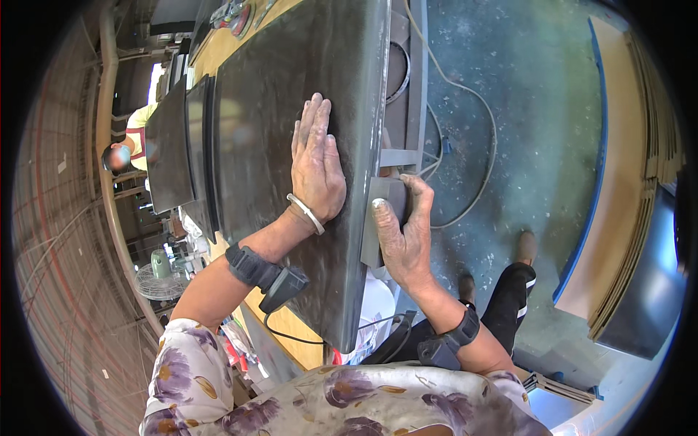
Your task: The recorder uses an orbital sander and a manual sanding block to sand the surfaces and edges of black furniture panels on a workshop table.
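Observation:
A long dark panel (273, 80) with a glossy face lies before me. My left hand (318, 171) rests flat on its face, dusty fingers stretched out and pointing away from me, holding nothing. At the panel's right edge, my right hand (407, 243) is closed round a grey sanding block (373, 225). The block lies along that edge and touches it. My right thumb presses on the block's near face, and the fingertips are partly hidden behind it. Pale dust marks the edge beyond the block.
Under the panel is a wooden tabletop (305, 350). A cable (495, 138) loops over the floor to the right. Stacked boards (611, 182) stand at far right. To the left are a fan (161, 280) and another person (134, 142) behind a dark panel.

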A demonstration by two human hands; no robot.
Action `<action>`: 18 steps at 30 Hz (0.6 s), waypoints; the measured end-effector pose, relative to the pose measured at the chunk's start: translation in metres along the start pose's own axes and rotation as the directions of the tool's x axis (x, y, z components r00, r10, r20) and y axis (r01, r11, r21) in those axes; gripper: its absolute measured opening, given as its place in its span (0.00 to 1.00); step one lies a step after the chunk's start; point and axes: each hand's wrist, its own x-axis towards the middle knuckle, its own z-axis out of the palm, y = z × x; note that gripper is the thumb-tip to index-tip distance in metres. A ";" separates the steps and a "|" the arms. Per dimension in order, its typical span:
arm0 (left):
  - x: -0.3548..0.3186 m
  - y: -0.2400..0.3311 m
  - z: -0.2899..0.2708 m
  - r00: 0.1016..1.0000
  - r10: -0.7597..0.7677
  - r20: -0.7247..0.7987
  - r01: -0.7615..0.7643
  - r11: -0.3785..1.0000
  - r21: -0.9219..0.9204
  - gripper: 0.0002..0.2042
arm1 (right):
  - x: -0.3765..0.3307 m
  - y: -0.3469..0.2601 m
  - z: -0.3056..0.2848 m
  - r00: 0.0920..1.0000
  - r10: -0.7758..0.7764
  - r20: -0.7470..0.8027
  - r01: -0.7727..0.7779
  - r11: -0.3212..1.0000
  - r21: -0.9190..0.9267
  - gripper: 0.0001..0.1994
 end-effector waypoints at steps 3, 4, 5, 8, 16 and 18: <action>0.000 0.000 0.001 1.000 0.006 -0.008 -0.006 1.000 0.012 0.22 | 0.017 0.010 0.005 0.988 -0.145 -0.058 0.149 0.986 0.070 0.27; -0.001 0.000 0.002 1.000 0.003 0.002 -0.003 1.000 0.011 0.22 | 0.044 0.013 0.007 0.965 -0.242 -0.102 0.243 0.970 0.004 0.27; -0.001 -0.001 0.002 1.000 0.001 -0.003 -0.001 1.000 0.008 0.22 | 0.076 0.015 0.008 0.980 -0.166 -0.106 0.172 0.984 0.049 0.26; 0.002 -0.002 0.001 1.000 0.025 -0.014 -0.025 1.000 0.017 0.21 | 0.127 0.013 0.013 0.974 -0.161 -0.160 0.168 0.985 0.031 0.24; 0.002 0.003 0.000 1.000 -0.004 -0.024 0.005 1.000 0.021 0.21 | -0.040 0.031 0.013 0.996 -0.068 -0.063 0.081 0.970 0.230 0.28; 0.001 0.001 0.001 1.000 -0.003 -0.020 0.004 1.000 0.019 0.21 | -0.033 0.039 0.016 0.992 -0.113 -0.056 0.124 0.961 0.246 0.27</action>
